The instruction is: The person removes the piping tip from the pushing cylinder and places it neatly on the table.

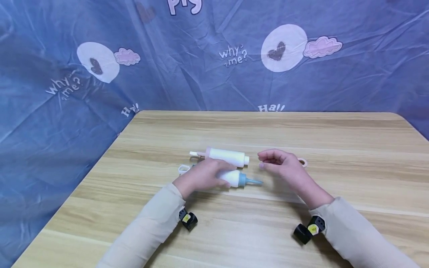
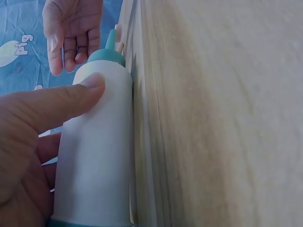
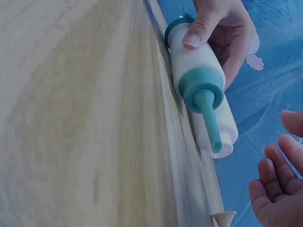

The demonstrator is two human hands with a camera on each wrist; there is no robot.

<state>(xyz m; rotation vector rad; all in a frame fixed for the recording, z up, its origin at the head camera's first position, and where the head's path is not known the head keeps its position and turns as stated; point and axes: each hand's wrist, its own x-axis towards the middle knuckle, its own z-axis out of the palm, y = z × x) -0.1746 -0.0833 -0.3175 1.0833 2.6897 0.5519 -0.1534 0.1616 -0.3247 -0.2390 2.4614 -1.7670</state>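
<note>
My left hand [image 1: 209, 174] grips a white hand pump [image 2: 102, 142] with a teal collar and tapered teal nozzle [image 3: 208, 120]. Its thumb lies along the white barrel, while the other fingers are partly hidden behind it. The nozzle points right, and a white loop [image 1: 183, 169] shows at the opposite end. Just behind lies a second white pump [image 1: 228, 156] with a pink collar, a rod at its left and a short bare neck at its right. Beyond the nozzle tip my right hand [image 1: 285, 166] hovers with loosely bent fingers, holding nothing.
A small pale pink funnel-shaped piece [image 3: 223, 218] lies on the wooden table [image 1: 254, 230], partly behind the right hand in the head view. A blue printed cloth [image 1: 207, 67] hangs beyond the table's far and left edges.
</note>
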